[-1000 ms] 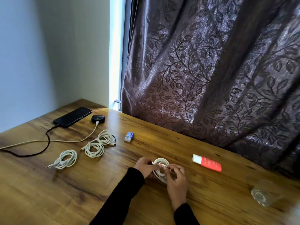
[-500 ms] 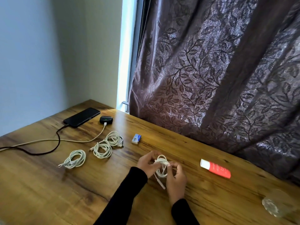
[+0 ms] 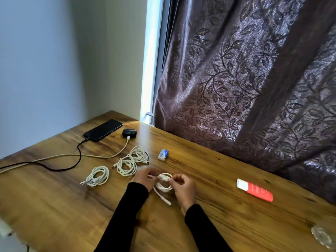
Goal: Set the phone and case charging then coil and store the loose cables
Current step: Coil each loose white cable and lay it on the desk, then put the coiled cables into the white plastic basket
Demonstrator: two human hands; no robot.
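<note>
You face a wooden table (image 3: pixel 54 206) set in a corner: pale wall (image 3: pixel 45 60) left, brown leaf-patterned curtain (image 3: pixel 245 79) right, daylight through the window gap (image 3: pixel 151 60).

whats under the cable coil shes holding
Under the white cable coil lies bare wooden table, with its loose plug end trailing there. Left hand and right hand hide the coil's sides.

Cable end (image 3: pixel 166 200) now trails loose, coil (image 3: pixel 164 186) prob. tighter btw hands
</note>
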